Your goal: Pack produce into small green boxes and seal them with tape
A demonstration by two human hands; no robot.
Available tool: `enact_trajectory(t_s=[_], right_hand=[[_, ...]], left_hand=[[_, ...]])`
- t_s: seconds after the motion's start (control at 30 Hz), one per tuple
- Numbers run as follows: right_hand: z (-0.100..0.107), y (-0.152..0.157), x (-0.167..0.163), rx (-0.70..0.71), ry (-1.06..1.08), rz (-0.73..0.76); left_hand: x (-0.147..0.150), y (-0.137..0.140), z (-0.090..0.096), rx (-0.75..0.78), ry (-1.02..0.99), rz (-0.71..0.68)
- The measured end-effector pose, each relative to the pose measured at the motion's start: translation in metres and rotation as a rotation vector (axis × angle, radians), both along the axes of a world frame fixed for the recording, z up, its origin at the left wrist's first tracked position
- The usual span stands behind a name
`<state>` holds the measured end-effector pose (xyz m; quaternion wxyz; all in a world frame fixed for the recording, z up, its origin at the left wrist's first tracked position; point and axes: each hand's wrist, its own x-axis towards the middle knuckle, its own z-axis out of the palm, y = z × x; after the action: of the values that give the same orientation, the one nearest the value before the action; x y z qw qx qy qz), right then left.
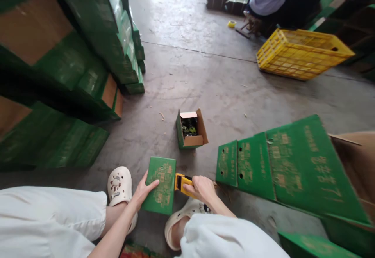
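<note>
between the cream clogs (119,184), a green gold-printed cardboard box (161,185) is steadied by the left hand (143,191); a yellow-and-black hand tool (183,184) is gripped by the right hand (202,187) at its edge, work seemingly unfinished. beyond, a small filled cardboard box (195,141) is left unclosed.

Loose, creased white cloth makes up the trousers: the left trouser leg (52,219) ends in a broad hem just beside the left clog (124,180), the right trouser leg (231,236) well to that clog's right. The left clog is cream, round-toed and chunky, with small reddish-brown and dark charms (116,182) on its upper. To its right, a matching right clog (172,226) has dark charms, partly covered. Both left hand (143,191) and right hand (203,187), right of the left clog, are bare, forearms too.
</note>
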<state>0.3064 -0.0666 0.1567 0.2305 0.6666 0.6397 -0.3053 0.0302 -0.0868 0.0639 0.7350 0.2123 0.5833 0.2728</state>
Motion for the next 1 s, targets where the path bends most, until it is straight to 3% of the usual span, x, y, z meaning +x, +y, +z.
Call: enact_trajectory(t_s=[0.1, 0.2, 0.3, 0.4, 0.5, 0.63, 0.77, 0.83, 0.9, 0.93, 1.0], right_hand=[[0.01, 0.006, 0.006, 0.059, 0.005, 0.088], [0.035, 0.026, 0.011, 0.133, -0.003, 0.189], [0.078, 0.056, 0.009, 0.238, 0.014, 0.248], [0.135, 0.083, -0.003, 0.363, 0.002, 0.277], [0.194, 0.1, -0.023, 0.495, 0.016, 0.29], [0.263, 0.107, -0.067, 0.631, 0.124, 0.292], [0.311, 0.113, -0.144, 0.748, 0.267, 0.289], [0.325, 0.121, -0.197, 0.771, 0.378, 0.282], [0.332, 0.134, -0.255, 0.746, 0.5, 0.248], [0.333, 0.141, -0.284, 0.721, 0.555, 0.232], [0.33, 0.154, -0.336, 0.64, 0.597, 0.22]], left_hand=[[0.0, 0.002, 0.003, -0.006, -0.08, 0.052], [0.0, 0.009, 0.007, -0.03, -0.22, 0.107], [-0.005, 0.029, 0.023, 0.029, -0.285, 0.157], [-0.021, 0.06, 0.064, 0.125, -0.303, 0.19], [-0.056, 0.09, 0.135, 0.249, -0.231, 0.214], [-0.13, 0.108, 0.267, 0.512, -0.029, 0.226], [-0.224, 0.116, 0.404, 0.74, 0.329, 0.085], [-0.272, 0.129, 0.461, 0.799, 0.526, 0.021], [-0.314, 0.148, 0.502, 0.843, 0.738, -0.048], [-0.331, 0.158, 0.514, 0.887, 0.866, -0.062], [-0.356, 0.173, 0.518, 0.894, 1.196, -0.057]])
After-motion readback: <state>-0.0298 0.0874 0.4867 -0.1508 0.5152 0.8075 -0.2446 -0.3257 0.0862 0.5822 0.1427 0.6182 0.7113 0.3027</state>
